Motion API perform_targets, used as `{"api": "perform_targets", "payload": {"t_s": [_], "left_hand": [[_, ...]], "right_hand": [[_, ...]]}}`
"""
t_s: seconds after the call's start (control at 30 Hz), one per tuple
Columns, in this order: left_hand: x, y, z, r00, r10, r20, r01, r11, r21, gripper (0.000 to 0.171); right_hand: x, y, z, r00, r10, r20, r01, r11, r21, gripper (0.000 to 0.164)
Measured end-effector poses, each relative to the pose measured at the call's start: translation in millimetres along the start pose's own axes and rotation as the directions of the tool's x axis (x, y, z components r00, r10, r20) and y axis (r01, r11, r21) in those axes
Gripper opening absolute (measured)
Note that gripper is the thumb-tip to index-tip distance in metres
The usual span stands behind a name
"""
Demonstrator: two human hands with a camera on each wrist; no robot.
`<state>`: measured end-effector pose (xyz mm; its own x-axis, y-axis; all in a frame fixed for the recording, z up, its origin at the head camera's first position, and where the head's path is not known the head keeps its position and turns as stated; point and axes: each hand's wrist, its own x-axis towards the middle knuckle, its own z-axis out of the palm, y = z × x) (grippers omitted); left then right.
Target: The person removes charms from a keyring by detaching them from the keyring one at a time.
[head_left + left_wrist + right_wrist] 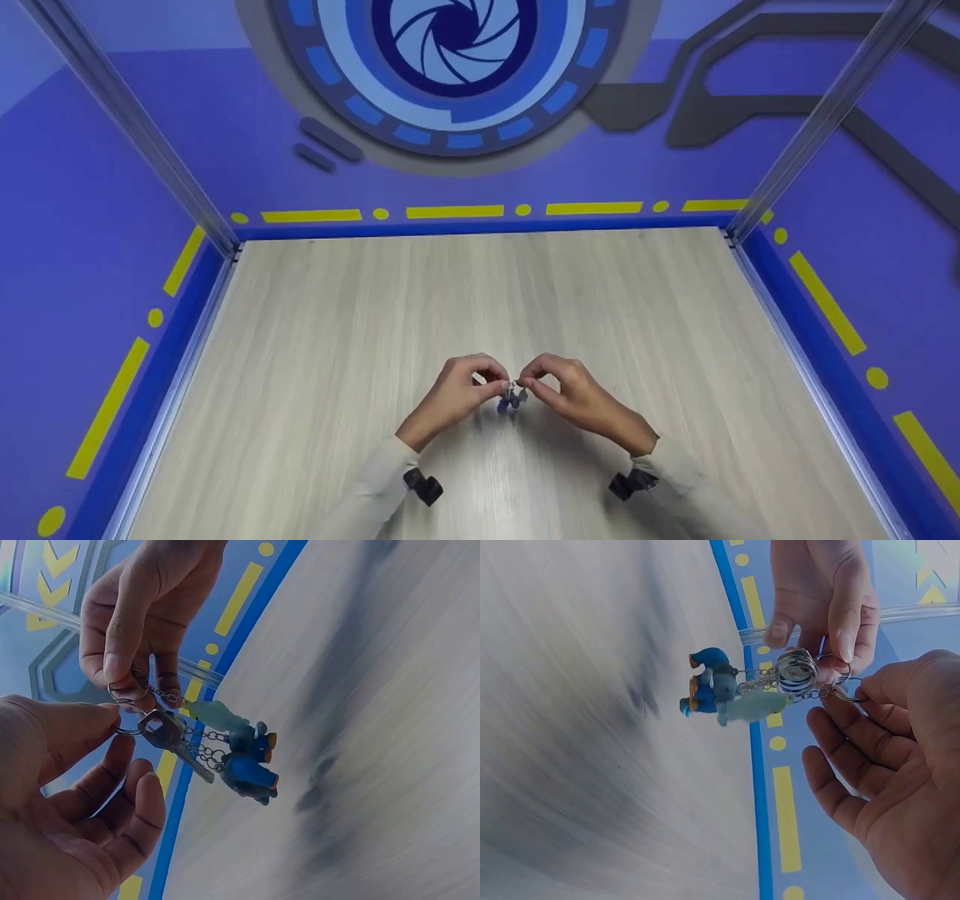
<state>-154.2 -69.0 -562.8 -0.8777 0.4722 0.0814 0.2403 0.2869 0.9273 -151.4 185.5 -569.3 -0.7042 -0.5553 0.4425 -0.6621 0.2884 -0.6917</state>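
Above the table, my left hand (pixel 456 396) pinches a metal key ring (pixel 127 732) between thumb and index finger, the other fingers loosely bent. A silver key (pixel 163 733) hangs by that ring. Facing it, my right hand (pixel 581 396) pinches a linked metal ring (pixel 847 696) between thumb and index finger. From short chains dangle a pale green figure (pixel 217 715) and small blue-and-grey figures (pixel 251 771) with orange parts. In the right wrist view, round coiled metal (pixel 796 671) sits among the chains. Which ring carries each chain cannot be told.
A light wood-grain table (pixel 480 300) lies under both hands. Blue-purple panels (pixel 187 150) with yellow marks stand behind and on both sides, with metal posts (pixel 825 112) at the corners. Both wrists carry a small black camera (pixel 424 487).
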Motion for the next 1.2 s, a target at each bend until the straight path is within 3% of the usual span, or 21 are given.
{"api": "perform_targets", "payload": {"t_s": [0.17,0.37,0.53,0.77,1.2], "left_hand": [[0.8,-2.4,0.2,1.000,0.000,0.016,0.000,1.000,-0.018,0.006],[1.0,-8.8,-1.2,0.999,0.040,0.006,-0.039,0.990,-0.138,0.007],[0.6,-13.9,-1.5,1.000,0.026,-0.010,-0.028,0.982,-0.185,0.007],[-0.5,-21.5,-1.2,0.999,-0.032,0.024,0.036,0.985,-0.167,0.006],[1.9,-20.1,1.8,0.996,-0.065,0.056,0.069,0.994,-0.085,0.007]], "right_hand": [[0.1,0.5,-3.5,0.999,0.040,0.003,-0.040,0.999,-0.010,0.006],[0.3,2.2,-5.7,0.996,0.087,-0.004,-0.087,0.996,-0.004,0.004],[0.7,4.2,-3.3,0.996,0.087,-0.001,-0.087,0.996,0.015,0.005],[-1.1,5.7,0.1,0.997,0.069,0.022,-0.069,0.997,0.030,0.006],[-1.9,6.4,1.4,0.999,0.030,0.038,-0.031,0.999,0.021,0.005]]}}
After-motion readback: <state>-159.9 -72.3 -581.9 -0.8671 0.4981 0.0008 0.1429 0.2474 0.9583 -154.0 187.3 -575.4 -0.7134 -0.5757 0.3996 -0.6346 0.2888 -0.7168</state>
